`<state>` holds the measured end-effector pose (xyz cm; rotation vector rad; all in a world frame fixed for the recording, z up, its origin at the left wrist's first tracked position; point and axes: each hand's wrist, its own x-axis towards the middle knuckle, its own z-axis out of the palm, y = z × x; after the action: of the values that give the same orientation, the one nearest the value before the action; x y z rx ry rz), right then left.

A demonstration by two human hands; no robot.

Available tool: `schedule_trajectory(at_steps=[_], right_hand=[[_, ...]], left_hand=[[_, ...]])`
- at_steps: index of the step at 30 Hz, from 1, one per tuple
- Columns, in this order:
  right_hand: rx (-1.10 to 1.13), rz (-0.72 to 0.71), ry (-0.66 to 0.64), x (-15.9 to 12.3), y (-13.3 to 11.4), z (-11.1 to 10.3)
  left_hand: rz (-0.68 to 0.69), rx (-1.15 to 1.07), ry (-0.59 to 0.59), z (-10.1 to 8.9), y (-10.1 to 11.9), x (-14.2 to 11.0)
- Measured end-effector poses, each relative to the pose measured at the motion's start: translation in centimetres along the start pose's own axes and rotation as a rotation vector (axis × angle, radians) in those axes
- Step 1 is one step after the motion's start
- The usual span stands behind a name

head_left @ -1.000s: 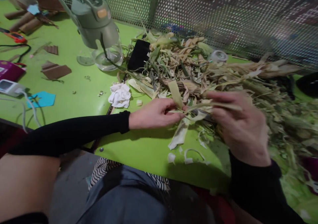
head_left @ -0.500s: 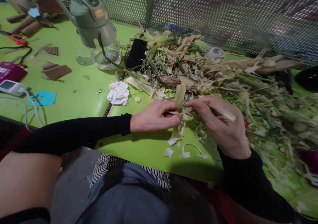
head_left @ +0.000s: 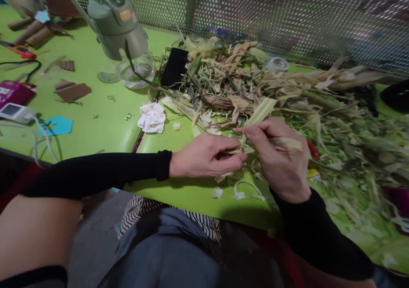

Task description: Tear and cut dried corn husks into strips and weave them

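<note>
My left hand [head_left: 209, 156] is closed, thumb and fingers pinching the lower end of pale corn husk strips. Close beside it, my right hand [head_left: 281, 158] pinches a light green corn husk strip [head_left: 262, 111] that slants up and to the right. Another pale piece of husk lies across the right palm, partly covered by the fingers. Where the strips meet between the two hands is mostly hidden. Below the hands, small white scraps [head_left: 217, 192] and a curled strip [head_left: 247, 188] lie on the green table [head_left: 108, 128].
A large heap of dried husks [head_left: 236, 75] spreads behind and to the right. In it are a black phone-like slab [head_left: 175, 66] and a tape roll [head_left: 277, 64]. Left stand crumpled tissue [head_left: 151, 117] and a green-grey bottle [head_left: 123, 32]. A perforated screen [head_left: 255, 19] closes the back.
Both hands have come closer together, the left shifting slightly right and down. The upright husk strip now leans to the right, and the right thumb and fingers are on it.
</note>
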<state>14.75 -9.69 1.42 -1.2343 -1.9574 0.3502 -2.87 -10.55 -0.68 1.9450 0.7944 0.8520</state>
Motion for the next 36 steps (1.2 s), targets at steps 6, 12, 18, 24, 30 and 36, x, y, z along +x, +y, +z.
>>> schedule_trajectory(at_steps=[6,12,18,24,30,36], right_hand=[[0.149,0.177,-0.040,0.2,0.6,0.6],[0.412,0.351,-0.191,0.4,1.1,0.3],[0.321,0.166,-0.306,0.2,1.1,0.5],[0.164,0.072,-0.225,0.2,1.2,0.2],[0.188,0.103,-0.205,0.2,0.7,0.5],[0.282,0.135,-0.157,0.0,1.0,1.0]], left_hand=[[-0.009,-0.015,-0.009,0.1,0.1,-0.3],[-0.183,-0.216,0.033,-0.8,0.1,0.0],[-0.284,-0.484,0.076,-1.3,-0.2,0.3],[-0.347,-0.476,0.126,-1.7,-0.1,0.4],[-0.330,-0.454,0.127,-1.8,-0.2,0.5],[-0.326,-0.325,0.055,-1.9,-0.9,0.5]])
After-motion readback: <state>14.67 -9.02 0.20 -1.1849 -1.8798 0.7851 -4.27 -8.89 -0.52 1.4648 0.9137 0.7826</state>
